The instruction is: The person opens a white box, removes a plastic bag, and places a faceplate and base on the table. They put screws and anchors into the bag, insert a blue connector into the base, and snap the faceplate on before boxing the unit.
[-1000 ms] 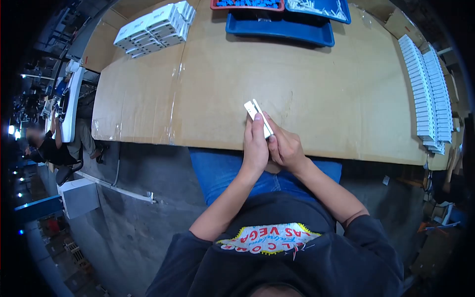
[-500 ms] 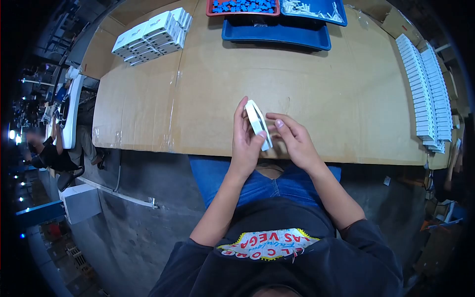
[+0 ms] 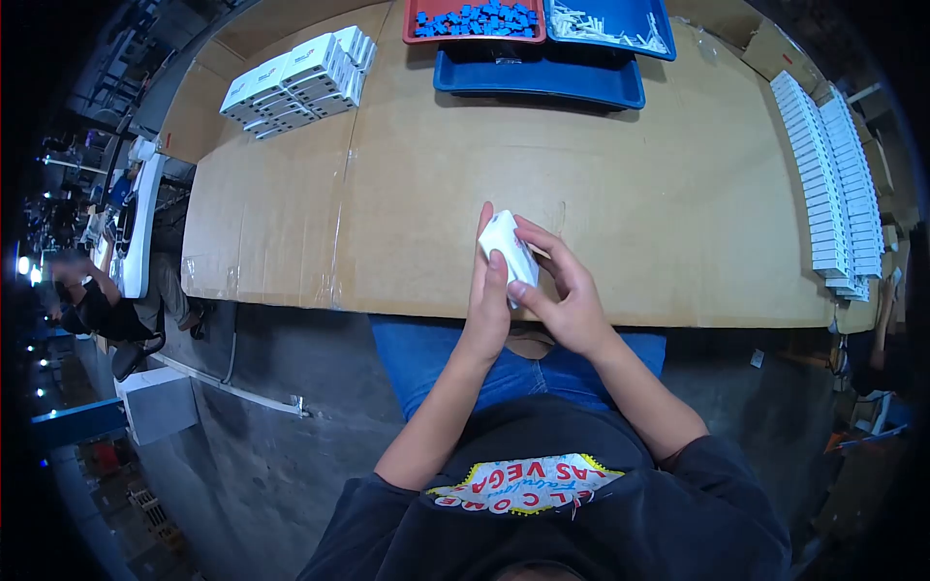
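Between my two hands, above the near edge of the cardboard-covered table (image 3: 426, 223), is a small white plastic case (image 3: 504, 235). My left hand (image 3: 487, 300) grips it from the left, thumb across its near face. From the right, my right hand (image 3: 567, 295) closes on it too, its fingertips on the upper edge and its thumb on the lower part. The case is tilted, and the fingers cover part of it.
Stacked white boxes (image 3: 295, 82) stand at the back left. A red tray (image 3: 418, 37) of blue parts, a blue tray (image 3: 668, 48) of white sticks and a lower blue tray (image 3: 538, 82) sit at the back. Rows of white pieces (image 3: 819, 184) line the right. A person (image 3: 97, 295) sits far left.
The white case has turned so that a broader face shows; its side gap no longer shows. My right hand has moved from beside it onto it.
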### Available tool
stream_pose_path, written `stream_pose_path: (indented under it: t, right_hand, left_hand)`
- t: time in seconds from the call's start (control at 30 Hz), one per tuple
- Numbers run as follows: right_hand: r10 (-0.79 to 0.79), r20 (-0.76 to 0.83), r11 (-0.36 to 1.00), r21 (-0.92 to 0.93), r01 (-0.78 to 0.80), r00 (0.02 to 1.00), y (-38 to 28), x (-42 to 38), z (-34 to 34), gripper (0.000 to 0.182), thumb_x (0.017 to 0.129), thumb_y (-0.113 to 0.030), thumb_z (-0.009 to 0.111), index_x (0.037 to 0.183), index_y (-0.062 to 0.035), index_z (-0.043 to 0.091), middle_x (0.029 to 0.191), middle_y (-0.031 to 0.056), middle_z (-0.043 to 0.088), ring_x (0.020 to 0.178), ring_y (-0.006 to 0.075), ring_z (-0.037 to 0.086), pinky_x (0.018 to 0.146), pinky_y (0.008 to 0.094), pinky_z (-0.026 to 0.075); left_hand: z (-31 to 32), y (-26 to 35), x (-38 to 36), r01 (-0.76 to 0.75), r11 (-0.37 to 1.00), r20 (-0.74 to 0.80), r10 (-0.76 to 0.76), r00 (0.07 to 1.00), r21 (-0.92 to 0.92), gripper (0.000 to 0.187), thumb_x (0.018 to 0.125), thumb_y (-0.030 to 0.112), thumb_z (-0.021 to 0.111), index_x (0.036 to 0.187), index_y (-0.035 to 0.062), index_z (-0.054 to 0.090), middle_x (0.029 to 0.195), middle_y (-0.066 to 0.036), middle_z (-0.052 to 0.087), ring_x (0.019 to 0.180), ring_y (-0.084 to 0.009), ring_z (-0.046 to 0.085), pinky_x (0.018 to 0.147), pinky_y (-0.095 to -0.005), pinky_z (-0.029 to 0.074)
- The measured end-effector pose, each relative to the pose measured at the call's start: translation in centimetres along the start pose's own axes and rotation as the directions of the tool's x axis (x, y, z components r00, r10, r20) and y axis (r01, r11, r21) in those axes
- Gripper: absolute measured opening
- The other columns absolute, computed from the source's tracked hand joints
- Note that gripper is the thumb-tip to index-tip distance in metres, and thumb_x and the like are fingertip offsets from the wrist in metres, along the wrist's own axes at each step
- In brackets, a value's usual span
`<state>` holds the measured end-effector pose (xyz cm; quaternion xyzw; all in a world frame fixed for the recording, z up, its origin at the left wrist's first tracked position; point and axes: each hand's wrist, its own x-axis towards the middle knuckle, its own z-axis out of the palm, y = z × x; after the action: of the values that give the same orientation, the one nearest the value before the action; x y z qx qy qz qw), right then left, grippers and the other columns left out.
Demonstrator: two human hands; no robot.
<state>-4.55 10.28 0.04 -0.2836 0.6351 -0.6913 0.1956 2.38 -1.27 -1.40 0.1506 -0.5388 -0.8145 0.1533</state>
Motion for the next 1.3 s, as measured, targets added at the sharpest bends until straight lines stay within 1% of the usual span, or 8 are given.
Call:
stream_pose_path:
  t: [0.1, 0.4, 0.73, 0.9, 1.03, 1.13, 1.17, 1.3]
  right_hand:
    - [-0.125, 0.009, 0.944, -0.307, 0.122, 0.992, -0.5, -0.6, 0.3, 0.054, 0.097, -0.016, 0.071, 0.147, -0.0019, 0.056, 0.159, 0.022, 0.046, 0.149, 0.0357, 0.045, 0.124, 0.0445, 0.032]
    - [-0.284, 0.079, 0.908, -0.298, 0.294, 0.956, -0.3, -1.3, 1.6, 0.052, 0.105, -0.017, 0.063, 0.15, 0.0058, 0.052, 0.157, 0.0311, 0.047, 0.146, 0.0435, 0.047, 0.116, 0.0426, 0.043]
    - [-0.364, 0.061, 0.893, -0.261, 0.366, 0.93, -1.0, -1.7, 1.8, 0.049, 0.106, -0.014, 0.058, 0.149, 0.0089, 0.051, 0.155, 0.0341, 0.048, 0.145, 0.045, 0.048, 0.116, 0.0443, 0.044]
    - [-0.303, 0.104, 0.932, -0.174, 0.317, 0.947, -1.4, -0.8, 1.3, 0.048, 0.108, -0.018, 0.055, 0.149, 0.0067, 0.052, 0.157, 0.0295, 0.047, 0.146, 0.0403, 0.049, 0.118, 0.0416, 0.041]
    - [-0.013, -0.176, 1.0, -0.001, 0.013, 0.984, -1.0, -0.1, 1.6, 0.043, 0.112, -0.024, 0.049, 0.143, 0.0049, 0.058, 0.141, 0.0172, 0.062, 0.129, 0.026, 0.061, 0.112, 0.0364, 0.046]
    - [0.445, 0.185, 0.772, 0.417, -0.48, 0.876, 1.4, 0.1, -0.4, 0.041, 0.113, -0.027, 0.049, 0.141, 0.0014, 0.059, 0.136, 0.0114, 0.064, 0.124, 0.02, 0.063, 0.107, 0.0358, 0.05]
    - [0.518, 0.258, 0.667, 0.474, -0.574, 0.815, 1.9, -0.5, -0.5, 0.041, 0.113, -0.031, 0.051, 0.14, -0.0006, 0.058, 0.133, 0.008, 0.065, 0.121, 0.0166, 0.064, 0.103, 0.0348, 0.053]
    - [0.409, 0.361, 0.48, 0.696, -0.534, 0.838, 2.2, -1.3, 0.2, 0.046, 0.111, -0.036, 0.054, 0.138, 0.0002, 0.058, 0.131, 0.0079, 0.065, 0.121, 0.0167, 0.063, 0.103, 0.036, 0.054]
  left_hand:
    - [1.0, 0.5, 0.1, -0.032, 0.999, -0.073, 0.032, 0.997, 0.009, 0.079, 0.112, 0.061, 0.029, 0.169, 0.0093, 0.014, 0.155, -0.016, 0.045, 0.141, -0.0255, 0.046, 0.12, -0.0394, 0.036]
    - [1.8, 0.9, -0.5, -0.264, 0.964, -0.116, 0.267, 0.957, 0.034, 0.087, 0.108, 0.067, 0.035, 0.167, 0.0053, 0.015, 0.146, -0.014, 0.049, 0.138, -0.0243, 0.046, 0.119, -0.0377, 0.033]
    - [2.0, 1.6, -1.0, -0.287, 0.955, -0.055, 0.284, 0.957, -0.068, 0.1, 0.101, 0.075, 0.043, 0.165, 0.0039, 0.014, 0.147, -0.016, 0.047, 0.14, -0.0244, 0.044, 0.118, -0.0378, 0.033]
    - [1.3, 2.2, -0.7, -0.295, 0.956, -0.045, 0.294, 0.955, -0.01, 0.089, 0.104, 0.06, 0.046, 0.165, 0.0019, 0.016, 0.152, -0.02, 0.043, 0.145, -0.0278, 0.041, 0.121, -0.0402, 0.029]
    - [0.2, 2.8, -0.9, -0.319, 0.946, -0.051, 0.322, 0.945, 0.062, 0.081, 0.098, 0.05, 0.05, 0.158, 0.0004, 0.028, 0.152, -0.022, 0.043, 0.142, -0.0304, 0.043, 0.121, -0.0424, 0.03]
    - [1.2, 3.0, -1.6, -0.311, 0.932, -0.081, 0.301, 0.95, -0.185, 0.075, 0.091, 0.05, 0.051, 0.149, 0.0045, 0.039, 0.143, -0.023, 0.051, 0.132, -0.0302, 0.052, 0.112, -0.042, 0.042]
    - [0.8, 2.6, -1.6, -0.367, 0.921, -0.033, 0.366, 0.93, -0.128, 0.078, 0.095, 0.056, 0.051, 0.148, 0.0012, 0.037, 0.145, -0.023, 0.046, 0.133, -0.0323, 0.05, 0.115, -0.0456, 0.038]
    - [0.8, 1.8, -2.1, -0.382, 0.919, -0.002, 0.383, 0.924, -0.1, 0.088, 0.097, 0.069, 0.048, 0.15, -0.0004, 0.035, 0.144, -0.024, 0.048, 0.135, -0.0323, 0.049, 0.116, -0.0461, 0.038]
